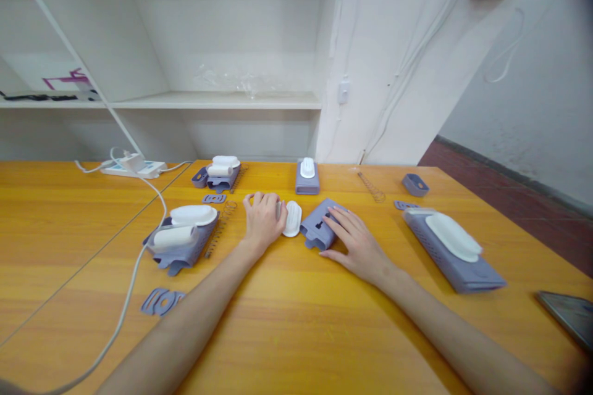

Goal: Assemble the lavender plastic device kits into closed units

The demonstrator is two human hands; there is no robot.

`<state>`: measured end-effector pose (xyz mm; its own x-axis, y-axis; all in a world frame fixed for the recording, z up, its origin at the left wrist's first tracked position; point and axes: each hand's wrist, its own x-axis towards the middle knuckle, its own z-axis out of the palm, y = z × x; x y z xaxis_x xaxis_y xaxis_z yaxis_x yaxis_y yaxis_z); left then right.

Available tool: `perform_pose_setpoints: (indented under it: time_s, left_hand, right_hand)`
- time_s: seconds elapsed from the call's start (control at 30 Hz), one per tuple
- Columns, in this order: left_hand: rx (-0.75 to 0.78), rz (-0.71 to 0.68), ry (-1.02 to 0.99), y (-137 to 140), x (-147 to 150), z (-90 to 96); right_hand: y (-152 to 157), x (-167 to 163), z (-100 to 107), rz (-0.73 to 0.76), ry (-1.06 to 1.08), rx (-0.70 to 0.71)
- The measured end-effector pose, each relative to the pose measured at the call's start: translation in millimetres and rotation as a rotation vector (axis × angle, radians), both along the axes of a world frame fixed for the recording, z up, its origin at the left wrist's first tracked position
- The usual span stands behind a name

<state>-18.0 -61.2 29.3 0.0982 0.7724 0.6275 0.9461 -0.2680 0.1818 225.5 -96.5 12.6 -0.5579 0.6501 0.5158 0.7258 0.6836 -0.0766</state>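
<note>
My left hand (263, 217) is closed, its fingers curled down near the tabletop. A small pale bit shows by its thumb; what the fingers hold is mostly hidden. Right beside it lies a white oval ridged piece (293, 220). My right hand (356, 239) grips a purple-grey plastic housing (317, 227), fingers over its upper face and thumb at the near side. Dark slots show in that face, and the housing's open, notched end points toward me.
More purple-grey housings with white oval pieces stand at left (183, 254), back (307, 186) and right (445, 253). Wire springs (220, 229), flat cut-out plates (162, 301) and a small cap (416, 185) lie around. A white cable (132, 287) crosses the left side; a phone-like device (569, 315) lies at right.
</note>
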Motion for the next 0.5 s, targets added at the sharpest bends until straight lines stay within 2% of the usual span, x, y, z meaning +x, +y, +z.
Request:
perform_pose_setpoints:
  time_s: [0.2,0.5]
  left_hand:
    - [0.013,-0.003,0.010,-1.5,-0.2,1.2]
    - [0.096,-0.030,0.027,1.2,-2.4,-4.8]
  right_hand:
    - [0.2,0.3,1.5,-0.008,-0.017,0.009]
    - [-10.0,-0.4,15.2,0.041,-0.115,-0.041]
